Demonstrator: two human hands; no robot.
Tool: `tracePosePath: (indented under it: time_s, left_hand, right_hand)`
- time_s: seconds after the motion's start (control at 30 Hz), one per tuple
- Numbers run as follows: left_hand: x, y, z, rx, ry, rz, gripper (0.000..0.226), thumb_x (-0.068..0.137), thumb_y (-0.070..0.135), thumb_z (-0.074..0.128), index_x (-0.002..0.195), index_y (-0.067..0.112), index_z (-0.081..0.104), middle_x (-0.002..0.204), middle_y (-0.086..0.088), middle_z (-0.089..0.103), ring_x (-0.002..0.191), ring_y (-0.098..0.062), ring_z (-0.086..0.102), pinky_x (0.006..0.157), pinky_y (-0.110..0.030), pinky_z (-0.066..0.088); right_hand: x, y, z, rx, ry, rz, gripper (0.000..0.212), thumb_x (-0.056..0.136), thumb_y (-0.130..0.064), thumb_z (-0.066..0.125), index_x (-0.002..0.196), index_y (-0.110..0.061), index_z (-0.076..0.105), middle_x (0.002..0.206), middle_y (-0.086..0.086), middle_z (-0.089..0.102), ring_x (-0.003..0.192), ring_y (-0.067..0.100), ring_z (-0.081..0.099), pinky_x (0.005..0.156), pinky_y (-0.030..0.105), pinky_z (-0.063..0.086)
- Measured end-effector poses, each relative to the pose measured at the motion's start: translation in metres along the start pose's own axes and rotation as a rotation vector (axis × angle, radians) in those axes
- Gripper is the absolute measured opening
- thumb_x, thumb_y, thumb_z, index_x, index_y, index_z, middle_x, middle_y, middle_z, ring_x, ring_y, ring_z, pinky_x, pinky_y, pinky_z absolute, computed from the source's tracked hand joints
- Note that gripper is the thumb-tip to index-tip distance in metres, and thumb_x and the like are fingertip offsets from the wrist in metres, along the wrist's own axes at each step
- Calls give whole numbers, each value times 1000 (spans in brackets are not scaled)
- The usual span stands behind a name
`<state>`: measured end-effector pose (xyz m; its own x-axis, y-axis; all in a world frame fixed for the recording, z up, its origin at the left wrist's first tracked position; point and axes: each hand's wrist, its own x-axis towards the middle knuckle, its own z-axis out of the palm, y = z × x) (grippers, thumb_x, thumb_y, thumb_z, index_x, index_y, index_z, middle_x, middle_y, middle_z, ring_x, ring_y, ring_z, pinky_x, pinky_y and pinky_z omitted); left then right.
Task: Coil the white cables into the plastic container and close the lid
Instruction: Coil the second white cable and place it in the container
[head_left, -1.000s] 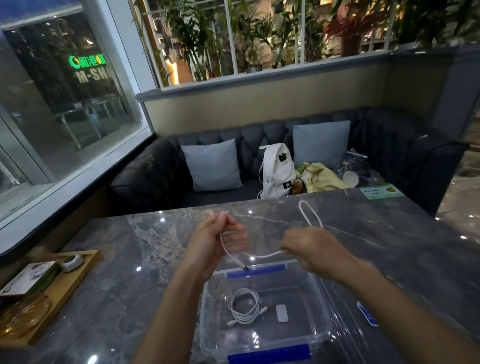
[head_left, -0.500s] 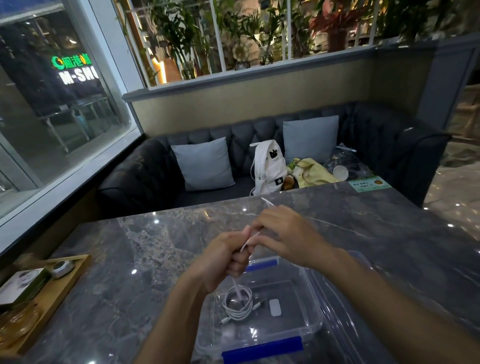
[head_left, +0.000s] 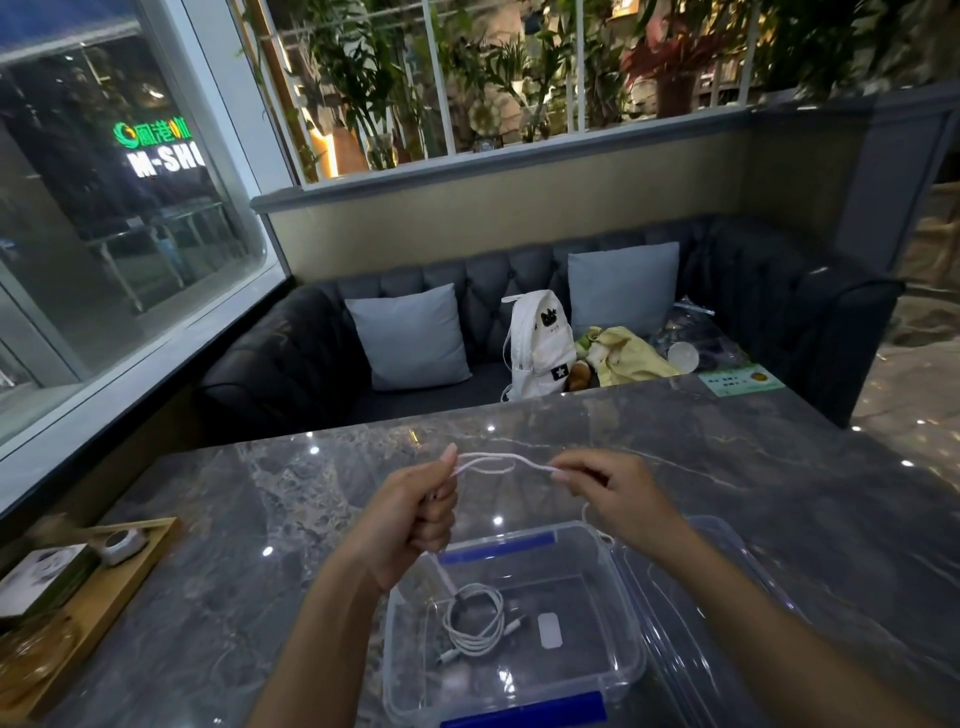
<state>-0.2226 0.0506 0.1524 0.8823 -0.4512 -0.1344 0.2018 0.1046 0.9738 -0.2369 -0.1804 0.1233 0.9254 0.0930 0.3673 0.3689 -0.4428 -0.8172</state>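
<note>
Left hand (head_left: 415, 512) clenched on the white cable (head_left: 491, 464), right hand (head_left: 605, 491) pinching its loop above the open plastic container (head_left: 631, 613); a loose grip risks the loops springing apart, tail snagging the rim

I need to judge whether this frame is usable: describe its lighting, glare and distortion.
Head view: dim evening light; small bright ceiling reflections dot the glossy table; wide-angle bending curves the window frame at the left; the shop sign glows overexposed; the clear container shows faint highlights; the cable between the left hand and right hand looks slightly soft.
</note>
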Motion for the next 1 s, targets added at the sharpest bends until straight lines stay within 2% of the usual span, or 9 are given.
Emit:
tracePosePath:
  time_s: [0.1, 0.23, 0.43, 0.5, 0.57, 0.63, 0.73, 0.9, 1.0]
  left_hand:
    - [-3, 0, -5, -36, 28, 28, 42, 84, 36, 55, 50, 25, 32, 41, 11, 22, 34, -4, 16, 34, -14, 16]
    - [-12, 9, -28, -377, 166, 102, 44, 83, 28, 48, 48, 27, 21, 45, 8, 8, 36, -8, 5, 34, -19, 6]
    - [-12, 6, -35, -431, 260, 136, 45, 82, 30, 47, 40, 24, 31, 47, 6, 7, 38, -9, 3, 36, -20, 5]
    - [-9, 6, -29, -399, 246, 116, 44, 82, 32, 47, 40, 23, 34, 47, 6, 7, 38, -9, 3, 35, -20, 6]
    - [-6, 8, -24, -370, 220, 105, 43, 81, 34, 49, 42, 23, 35, 47, 7, 7, 38, -9, 4, 34, -20, 8]
    - [-3, 11, -21, -349, 198, 95, 42, 81, 35, 50, 43, 23, 35, 47, 7, 8, 38, -9, 5, 33, -19, 9]
    - [2, 17, -15, -327, 155, 85, 41, 82, 36, 51, 46, 22, 36, 47, 7, 9, 38, -9, 6, 34, -18, 10]
    - [8, 25, -4, -274, 34, 65, 41, 84, 36, 49, 47, 23, 38, 35, 12, 23, 35, -8, 8, 32, -17, 13]
    - [9, 29, 0, -291, 17, 63, 42, 85, 37, 48, 46, 23, 40, 40, 10, 15, 36, -8, 7, 33, -18, 12]
  right_hand:
    - [8, 12, -4, -81, 170, 51, 10, 88, -12, 57, 88, -13, 68, 62, -8, 56, 53, 5, 48, 51, 18, 38]
    - [17, 39, -30, -221, 383, 257, 16, 91, -17, 53, 87, -9, 67, 67, 2, 62, 58, 16, 53, 51, 31, 39]
    - [12, 70, -33, -536, 110, 316, 23, 91, -35, 51, 91, -18, 66, 93, 5, 71, 83, 25, 61, 73, 36, 43]
    - [11, 75, -29, -718, -31, 260, 26, 89, -39, 52, 110, -26, 61, 112, -2, 65, 102, 19, 56, 84, 35, 33]
    - [8, 74, -23, -805, -114, 185, 47, 86, -42, 56, 130, -33, 43, 130, -6, 51, 120, 15, 42, 94, 34, 23]
    - [7, 63, -15, -614, -145, 150, 60, 82, -43, 60, 136, -34, 35, 137, -6, 44, 129, 15, 33, 103, 35, 19]
    - [6, 35, -5, -186, -191, 169, 64, 78, -46, 64, 134, -38, 35, 133, -10, 46, 127, 16, 35, 105, 39, 31]
    - [14, -5, 12, 78, -198, 100, 68, 78, -35, 69, 136, -33, 34, 130, -12, 44, 120, 3, 39, 96, 25, 33]
    - [21, -18, 20, 220, -205, 122, 58, 79, -28, 69, 131, -28, 43, 118, -12, 55, 109, -1, 51, 87, 20, 43]
